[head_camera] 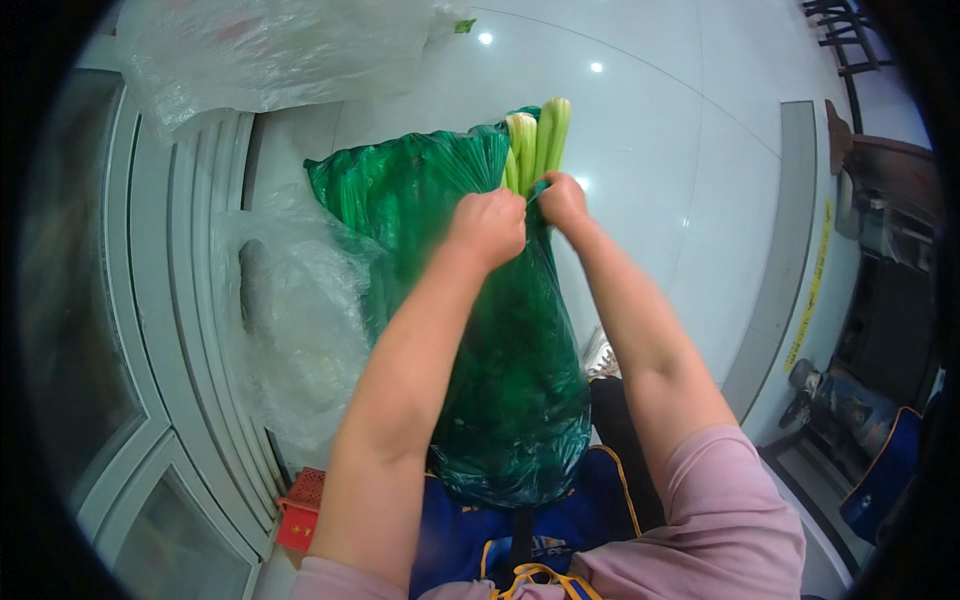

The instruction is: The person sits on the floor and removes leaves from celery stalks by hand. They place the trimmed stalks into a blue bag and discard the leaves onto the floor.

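A large green plastic bag [510, 352] stretches from my lap out across the space before me, bulging with contents that I can only dimly make out. Pale celery stalks [553, 135] poke out through its gap at the far side. My left hand [491, 225] is closed around gathered plastic just left of the stalks. On their right, my right hand [561, 201] pinches another bit of the bag's edge. A blue apron [442, 547] with yellow trim lies under the bag's near end.
Clear plastic sheeting [300, 322] lies left of the bag, with another clear plastic bag [277, 52] beyond. A red plastic basket [300, 517] stands beside the framed glass door [142, 300]. Tiled floor [637, 172] extends ahead, a leaf scrap [465, 26] on it.
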The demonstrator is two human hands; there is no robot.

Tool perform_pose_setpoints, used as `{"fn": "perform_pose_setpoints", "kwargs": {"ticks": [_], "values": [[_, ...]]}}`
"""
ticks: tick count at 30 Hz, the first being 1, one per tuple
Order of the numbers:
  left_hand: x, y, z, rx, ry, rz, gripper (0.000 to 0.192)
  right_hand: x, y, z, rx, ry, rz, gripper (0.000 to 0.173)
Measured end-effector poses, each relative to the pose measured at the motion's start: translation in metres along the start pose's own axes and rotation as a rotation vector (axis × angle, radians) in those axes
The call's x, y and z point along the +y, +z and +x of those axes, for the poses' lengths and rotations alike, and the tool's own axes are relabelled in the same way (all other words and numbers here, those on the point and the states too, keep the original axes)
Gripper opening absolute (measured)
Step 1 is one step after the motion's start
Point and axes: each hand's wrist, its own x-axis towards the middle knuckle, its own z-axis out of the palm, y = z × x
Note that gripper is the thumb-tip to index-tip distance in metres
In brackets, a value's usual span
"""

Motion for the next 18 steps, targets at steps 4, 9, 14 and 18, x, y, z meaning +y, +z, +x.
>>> {"fn": "perform_pose_setpoints", "kwargs": {"ticks": [4,9,14,18], "values": [[-0.036,-0.023,-0.06,-0.025,0.149,0.12,0.011,0.05,-0.054,0.012,0.057,0.809,0.817,0.017],[-0.045,0.001,-0.069,-0.039,0.065,0.165,0.01,0.049,-0.05,-0.029,-0.227,0.033,0.235,0.04],[0.017,0.06,-0.06,-0.082,0.214,0.055,0.048,0.02,-0.019,-0.095,-0.403,-0.272,-0.411,0.054],[0.037,0.099,-0.071,-0.296,0.016,-0.028,0.055,0.021,-0.011,-0.134,-0.466,-0.197,-0.52,0.038]]}}
